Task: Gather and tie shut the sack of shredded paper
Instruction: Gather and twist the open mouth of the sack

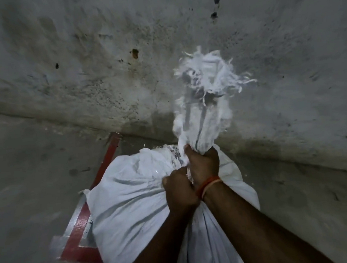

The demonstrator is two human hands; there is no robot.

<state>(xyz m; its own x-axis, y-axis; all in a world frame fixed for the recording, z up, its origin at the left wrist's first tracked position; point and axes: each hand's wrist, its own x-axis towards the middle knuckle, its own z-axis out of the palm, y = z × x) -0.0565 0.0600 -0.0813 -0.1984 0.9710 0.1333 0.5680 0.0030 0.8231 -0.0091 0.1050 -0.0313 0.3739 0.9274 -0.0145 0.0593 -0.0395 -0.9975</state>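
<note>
1. nearest me, both forearms reach forward over the white sack (136, 200), which stands full on the floor against a red-and-silver frame (86, 219), filling the lower middle of the view.
2. the left hand (180, 190) sits lower and closer, fingers curled tight into the gathered cloth just under the neck.
3. the right hand (204, 162), with an orange thread band (209, 185) on its wrist, is just beyond and touching the left, clenched around the neck itself.
4. from that fist the bunched sack mouth (205, 99) rises up and away, its long axis running from the grip toward the stained wall (100, 54), frayed ends fanning at the top.
5. my guess: the tie must go on right at the right fist, and the left, being lower, looks freer to fetch or wrap it. no cord is visible.
</note>
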